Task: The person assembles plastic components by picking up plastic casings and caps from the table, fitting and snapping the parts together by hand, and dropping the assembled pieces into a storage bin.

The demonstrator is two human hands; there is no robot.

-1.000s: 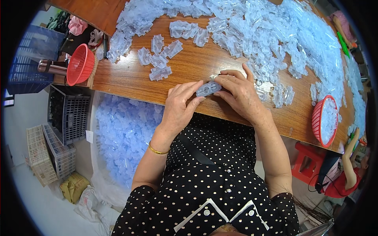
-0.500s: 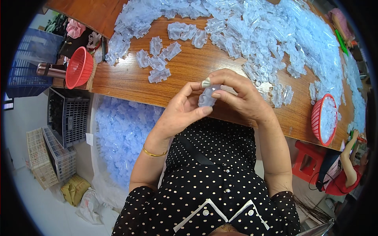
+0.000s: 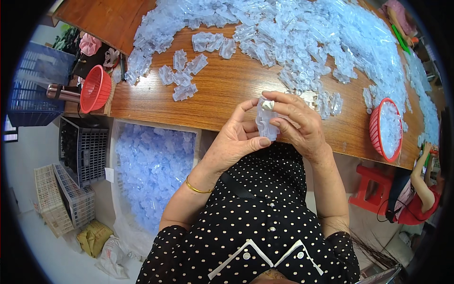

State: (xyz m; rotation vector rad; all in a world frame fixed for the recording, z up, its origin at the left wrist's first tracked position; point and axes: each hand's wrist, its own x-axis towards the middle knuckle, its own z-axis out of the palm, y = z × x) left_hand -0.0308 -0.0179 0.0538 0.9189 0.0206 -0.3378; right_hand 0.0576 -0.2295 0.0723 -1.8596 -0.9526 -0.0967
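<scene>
Over the table's front edge, a clear plastic moulded piece stands lengthwise between my two hands. My left hand grips it from the left, with the thumb at its lower end and the index finger near its top. From the other side my right hand pinches it between thumb and fingers. A silvery-white cover sits on one right fingertip, near the upper part of the piece. Several similar clear pieces lie on the table to the left, and small clear rings are scattered beyond my right hand.
A large heap of clear pieces covers the far side of the wooden table. Red baskets stand left and right, the right one filled. Below the edge is a lined bin of pieces. Another person sits far right.
Both hands have shifted slightly right with the clear piece. It has turned so that more of its length shows. The whole view has also shifted a little.
</scene>
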